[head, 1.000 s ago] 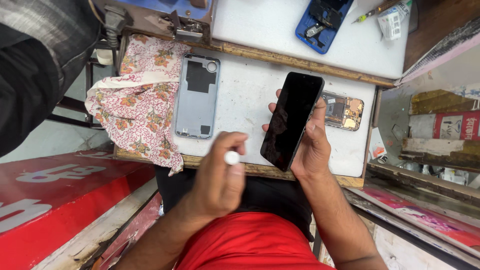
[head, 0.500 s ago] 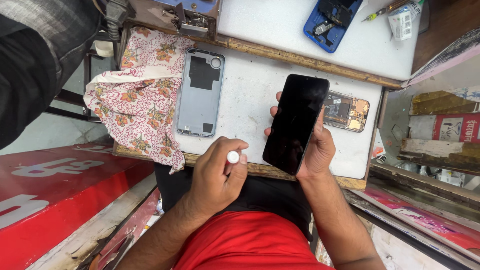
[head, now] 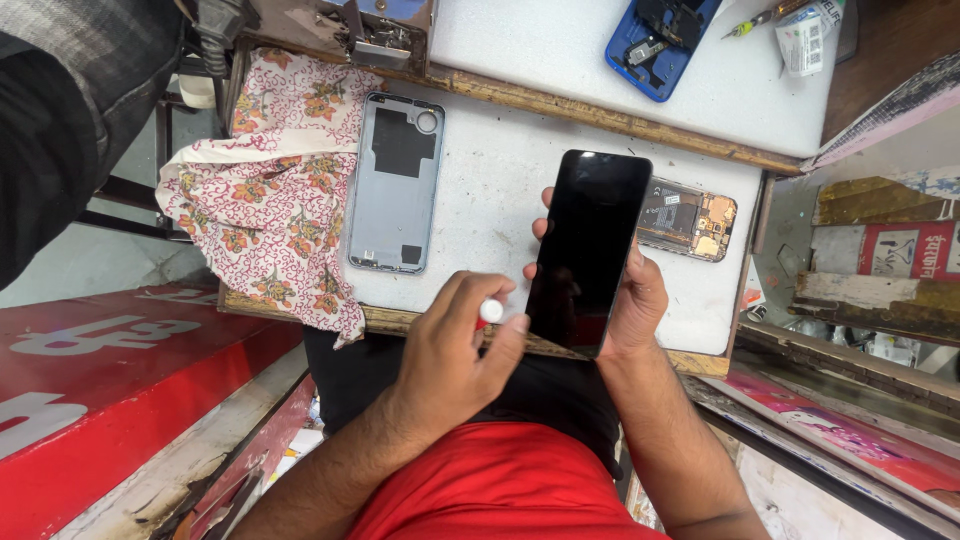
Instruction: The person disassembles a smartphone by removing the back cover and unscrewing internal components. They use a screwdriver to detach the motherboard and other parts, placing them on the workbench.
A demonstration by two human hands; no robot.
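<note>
Your right hand (head: 630,300) cradles the dark phone screen (head: 588,250) upright by its edges, while your left hand (head: 450,350) is clenched on a small white-tipped tool (head: 490,311) just beside the screen's lower edge. The grey back cover (head: 395,185) lies off to the left on the worktop (head: 500,170) and the bare phone frame (head: 690,220) behind your right grip, so the phone looks opened and not yet reassembled.

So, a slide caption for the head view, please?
Right hand holds a dark phone; left hand pinches a small white tool beside it.

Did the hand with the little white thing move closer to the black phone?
Yes. The left hand slid right along the wooden table edge; its fingertips now touch the black phone.
</note>
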